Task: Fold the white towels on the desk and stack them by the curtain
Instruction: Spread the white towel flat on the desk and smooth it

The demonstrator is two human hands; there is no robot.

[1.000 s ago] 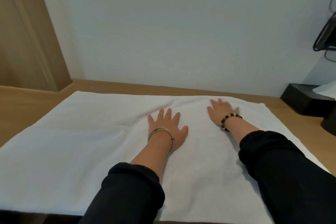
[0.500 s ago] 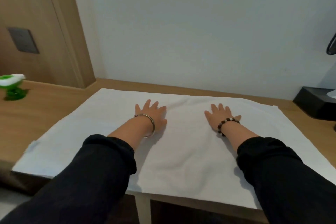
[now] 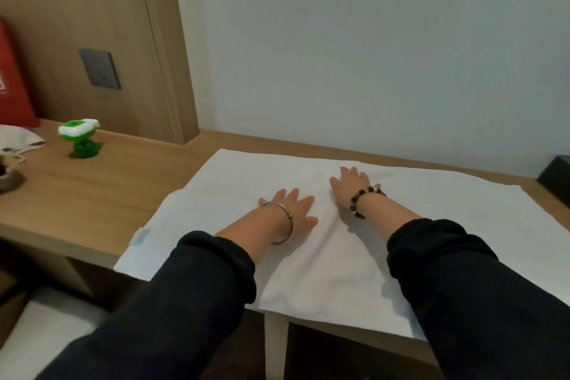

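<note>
A large white towel [image 3: 431, 225] lies spread flat on the wooden desk [image 3: 92, 200], its near edge hanging a little over the desk's front. My left hand [image 3: 293, 210] rests palm down on the towel near its middle, fingers straight. My right hand [image 3: 351, 188] presses flat on the towel just to the right and slightly farther back, fingers straight too. A small label shows at the towel's near left corner [image 3: 140, 236]. No curtain is in view.
A green and white gadget [image 3: 80, 139] stands on the desk at the left. Farther left lie a white cloth bag [image 3: 18, 140] and a dark small dish [image 3: 7, 180]. A black box [image 3: 555, 176] sits at the right edge. A red item [image 3: 12, 77] leans against the wood panel.
Both hands have slid toward each other on the towel and now lie close together near its middle. The view has swung left, bringing more of the desk's left side into sight.
</note>
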